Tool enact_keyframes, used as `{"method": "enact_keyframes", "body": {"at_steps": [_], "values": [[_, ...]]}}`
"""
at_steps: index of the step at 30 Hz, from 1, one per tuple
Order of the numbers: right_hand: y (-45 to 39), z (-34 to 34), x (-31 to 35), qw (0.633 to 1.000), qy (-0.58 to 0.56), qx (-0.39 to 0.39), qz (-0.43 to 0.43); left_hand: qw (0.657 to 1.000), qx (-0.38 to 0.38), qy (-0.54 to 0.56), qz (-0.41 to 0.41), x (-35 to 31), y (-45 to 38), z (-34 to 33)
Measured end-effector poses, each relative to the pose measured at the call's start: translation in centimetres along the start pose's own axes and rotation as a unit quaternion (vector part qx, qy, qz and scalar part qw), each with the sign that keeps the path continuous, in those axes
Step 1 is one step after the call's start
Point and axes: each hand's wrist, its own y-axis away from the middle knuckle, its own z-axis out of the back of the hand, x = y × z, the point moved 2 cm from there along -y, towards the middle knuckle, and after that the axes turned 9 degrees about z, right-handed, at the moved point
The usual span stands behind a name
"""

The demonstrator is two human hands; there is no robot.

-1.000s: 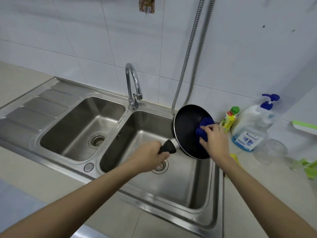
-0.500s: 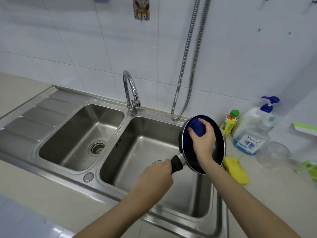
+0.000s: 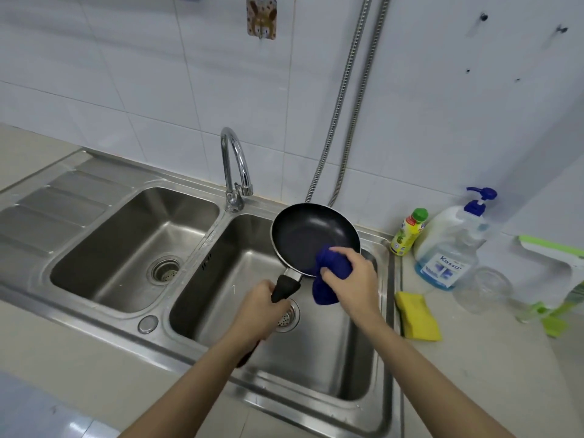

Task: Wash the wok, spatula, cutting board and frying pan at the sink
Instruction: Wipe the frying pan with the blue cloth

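My left hand grips the frying pan handle; right hand fingers bunch the blue cloth at the rim — a hard wipe could twist the pan loose.

My left hand hides most of the pan handle; green item cut off at frame right.

A yellow sponge lies on the table, near a soap dispenser (blue pump), a small bottle and a glass jar.
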Motion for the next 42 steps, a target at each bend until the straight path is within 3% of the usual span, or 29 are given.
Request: {"method": "enact_keyframes", "body": {"at_steps": [3, 6, 10, 12, 16, 20, 23, 26, 28, 31, 35, 37, 39, 42], "values": [[0.6, 1.0, 2.4, 0.971, -0.132, -0.197, -0.026, 0.978, 0.105, 0.173, 0.06, 1.1, 0.2, 0.0], [0.3, 1.9, 3.3, 0.937, -0.225, -0.261, -0.061, 0.948, 0.189, 0.241, 0.084, 1.8, 0.7, 0.7], [1.3, 1.5, 3.7, 0.962, -0.163, -0.217, 0.017, 0.918, 0.29, 0.26, 0.074, 3.1, 1.5, 1.0], [2.0, 1.1, 4.0, 0.97, -0.137, -0.189, 0.066, 0.917, 0.327, 0.219, 0.064, 4.0, 2.0, 0.8], [3.1, -0.7, 5.0, 0.976, -0.012, -0.132, 0.175, 0.933, 0.282, 0.221, 0.041, 3.6, 2.2, 1.0], [3.2, -3.0, 4.8, 0.974, 0.058, -0.13, 0.178, 0.97, 0.23, 0.081, -0.016, 1.7, 1.4, 3.1], [2.6, -3.7, 4.6, 0.955, 0.145, -0.108, 0.235, 0.972, 0.232, 0.021, -0.016, 1.7, 1.6, 3.8], [1.1, -3.7, 4.6, 0.903, 0.263, -0.061, 0.334, 0.975, 0.221, -0.002, -0.017, 2.1, 2.0, 3.4], [-0.4, -3.5, 4.9, 0.889, 0.29, -0.036, 0.353, 0.976, 0.218, 0.012, -0.017, 2.6, 2.1, 3.2], [-3.3, -2.6, 5.4, 0.932, 0.224, -0.045, 0.28, 0.97, 0.236, 0.047, -0.021, 2.7, 2.4, 3.4], [-9.1, -0.1, 2.9, 0.995, 0.076, -0.054, 0.04, 0.955, 0.267, 0.128, -0.026, 2.9, 3.3, 3.2], [-10.5, 0.9, 0.3, 0.996, -0.021, -0.011, -0.085, 0.947, 0.271, 0.173, -0.029, 2.9, 3.7, 3.4], [-9.4, 1.4, -1.7, 0.974, -0.14, -0.002, -0.176, 0.939, 0.274, 0.204, -0.031, 2.5, 3.7, 4.0], [-4.9, 0.3, -2.3, 0.94, -0.237, -0.071, -0.234, 0.944, 0.263, 0.193, -0.039, 1.2, 3.5, 4.4]]}}
